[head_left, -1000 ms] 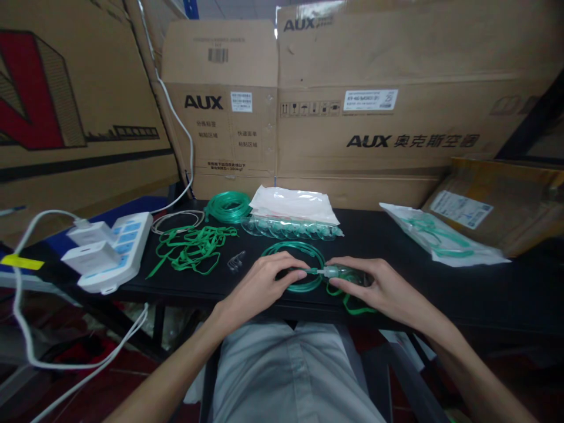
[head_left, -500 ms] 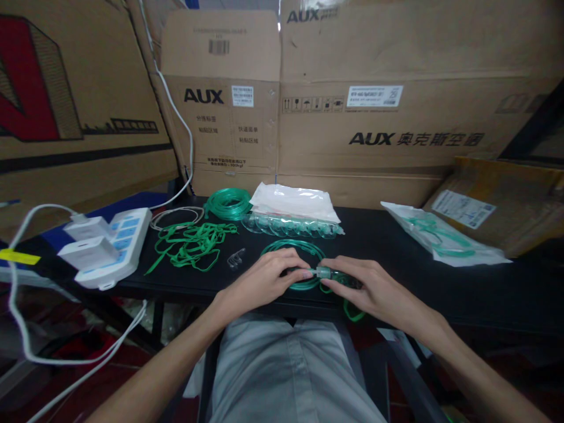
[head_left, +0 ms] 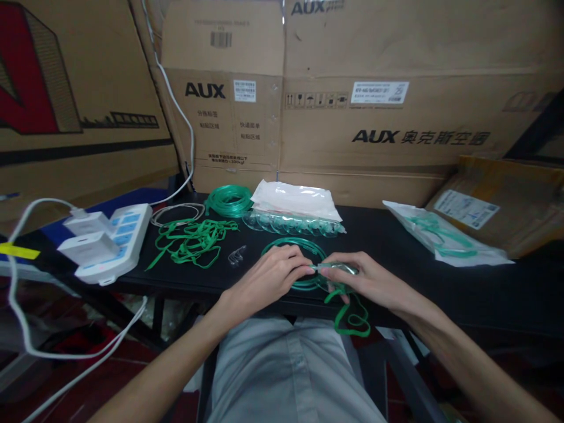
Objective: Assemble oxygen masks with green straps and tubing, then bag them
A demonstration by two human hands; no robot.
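Pinching one end of the green tube [head_left: 291,240] between thumb and fingertips, my left hand [head_left: 278,269] meets my right hand [head_left: 370,278], whose fingers clasp a clear green mask [head_left: 351,269]. Tube end and mask fitting meet between my fingertips; I cannot tell whether they are joined. The tube's coil lies behind and under my left hand, at the front of the black table [head_left: 365,232]. A green strap [head_left: 352,333] dangles below my right hand. Behind the coil is a row of masks [head_left: 293,224]; to the left are tangled straps [head_left: 196,238] and small clear pieces [head_left: 237,256].
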